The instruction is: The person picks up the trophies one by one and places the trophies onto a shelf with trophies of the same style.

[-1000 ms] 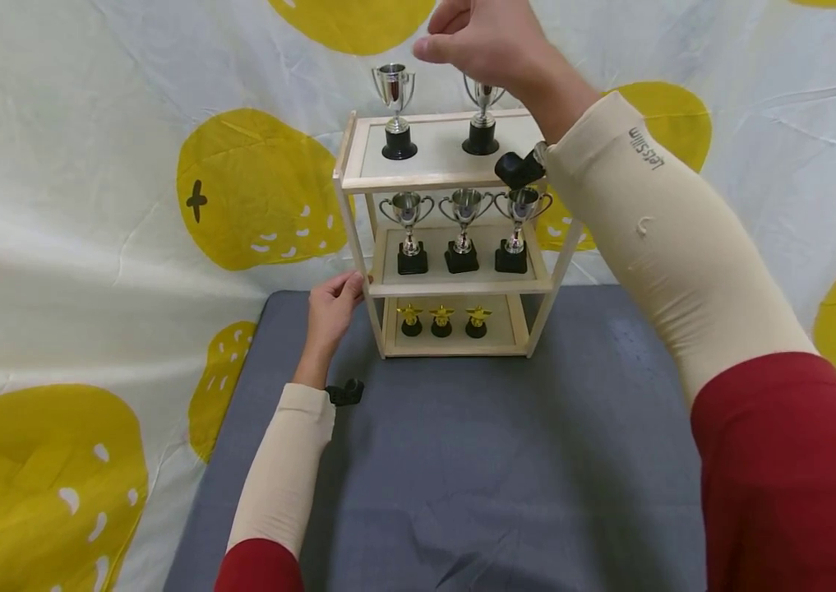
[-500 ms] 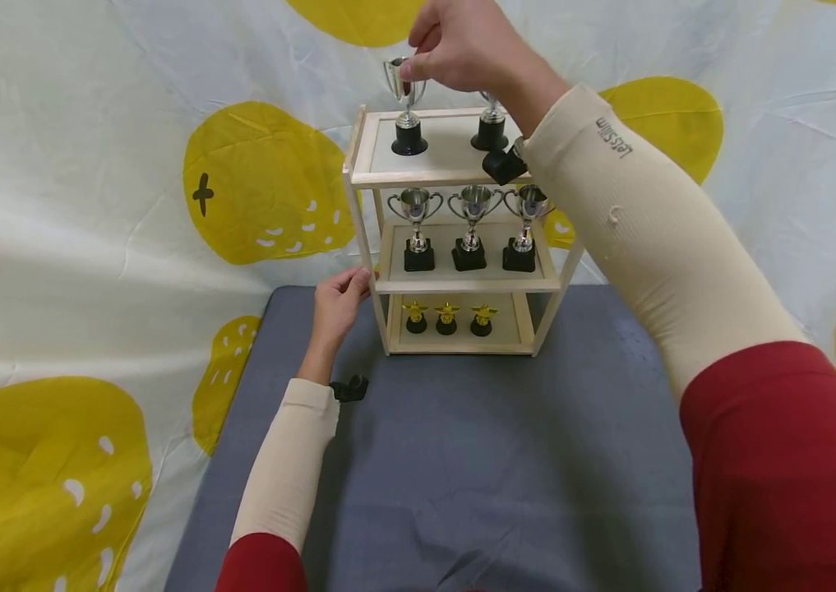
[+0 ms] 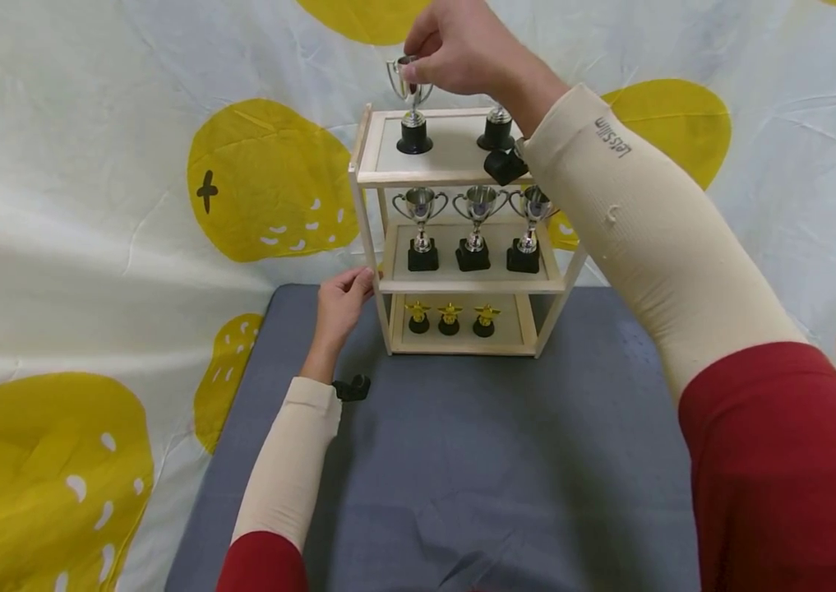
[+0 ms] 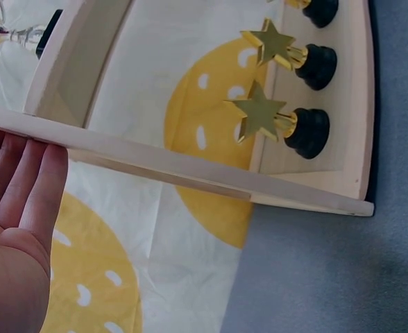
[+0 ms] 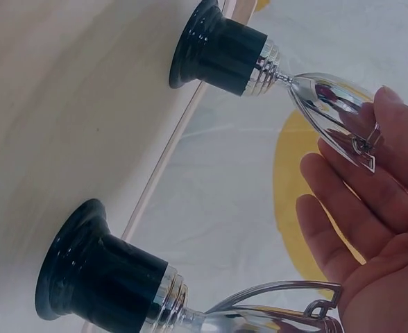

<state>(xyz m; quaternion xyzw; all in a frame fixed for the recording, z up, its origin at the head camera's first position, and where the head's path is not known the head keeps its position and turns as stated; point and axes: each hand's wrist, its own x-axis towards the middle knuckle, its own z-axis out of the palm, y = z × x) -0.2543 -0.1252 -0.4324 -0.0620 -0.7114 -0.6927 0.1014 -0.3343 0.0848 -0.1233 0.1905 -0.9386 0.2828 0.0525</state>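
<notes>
A three-tier wooden shelf (image 3: pixel 454 178) stands at the back of the table. On its top tier, my right hand (image 3: pixel 462 53) pinches the silver cup of the left trophy (image 3: pixel 413 136) near the rim. The right wrist view shows the thumb on one side of this trophy (image 5: pixel 332 104) and fingers behind it; its black base meets the board. Beside it, a second silver trophy (image 3: pixel 496 131) is partly hidden by my right hand and wrist. My left hand (image 3: pixel 339 306) holds the shelf's left post (image 4: pixel 162 159), fingertips tucked behind it in the left wrist view.
Three two-handled silver trophies (image 3: pixel 473 251) stand in a row on the middle tier. Three small gold star trophies (image 3: pixel 450 321) line the bottom tier. Grey cloth (image 3: pixel 454 460) covers the table, and a yellow-patterned white curtain (image 3: pixel 136 205) hangs behind and to the left.
My right hand has come down from above onto the left top trophy and taken hold of its cup. My left hand has stayed at the post. The head view has shifted slightly.
</notes>
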